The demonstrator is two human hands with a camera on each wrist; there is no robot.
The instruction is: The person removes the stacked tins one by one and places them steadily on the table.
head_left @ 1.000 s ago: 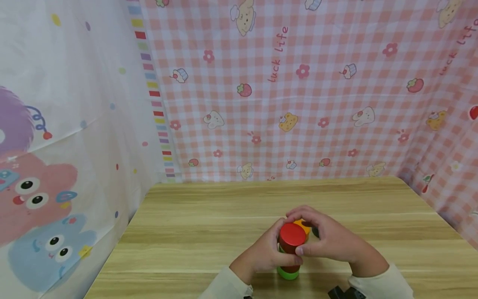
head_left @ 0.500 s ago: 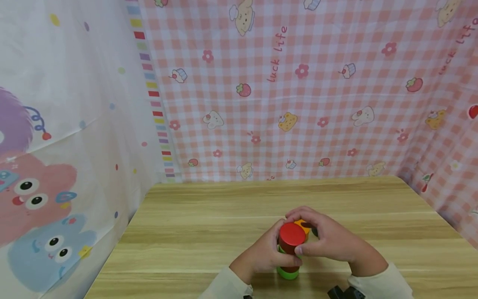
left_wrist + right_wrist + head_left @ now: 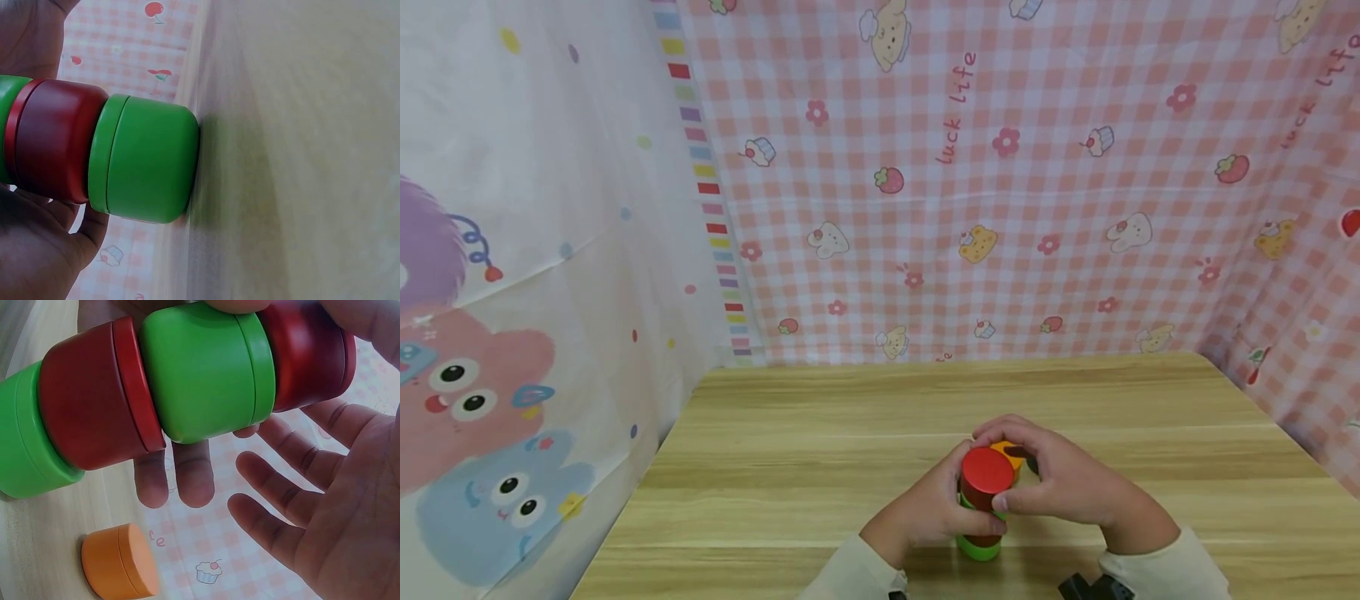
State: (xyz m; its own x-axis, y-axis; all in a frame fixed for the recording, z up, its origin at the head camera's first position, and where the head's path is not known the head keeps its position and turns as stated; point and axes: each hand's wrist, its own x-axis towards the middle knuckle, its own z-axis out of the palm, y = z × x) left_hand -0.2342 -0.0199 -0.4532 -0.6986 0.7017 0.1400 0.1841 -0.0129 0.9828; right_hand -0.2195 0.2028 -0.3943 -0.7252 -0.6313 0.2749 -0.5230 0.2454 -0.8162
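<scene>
Several lidded round jars, red and green in turn, stand stacked upright on the table. The bottom green jar [image 3: 147,159] touches the tabletop, and the lower red jar [image 3: 94,397] sits on it. Above these is the upper green jar [image 3: 206,372], which my left hand [image 3: 932,504] grips with thumb and fingers on opposite sides. On top is the upper red jar [image 3: 987,472]; my right hand [image 3: 1067,479] holds it between thumb and fingers. The lower right-hand fingers [image 3: 275,519] stand off the stack. From the head view, my hands hide much of the middle.
Behind the stack, an orange jar [image 3: 1007,455] stands on the wooden table [image 3: 820,417], partly hidden by my right hand. A dark green thing [image 3: 1033,465] shows beside it, mostly covered. A pink checked cloth [image 3: 925,208] hangs at the table's back edge.
</scene>
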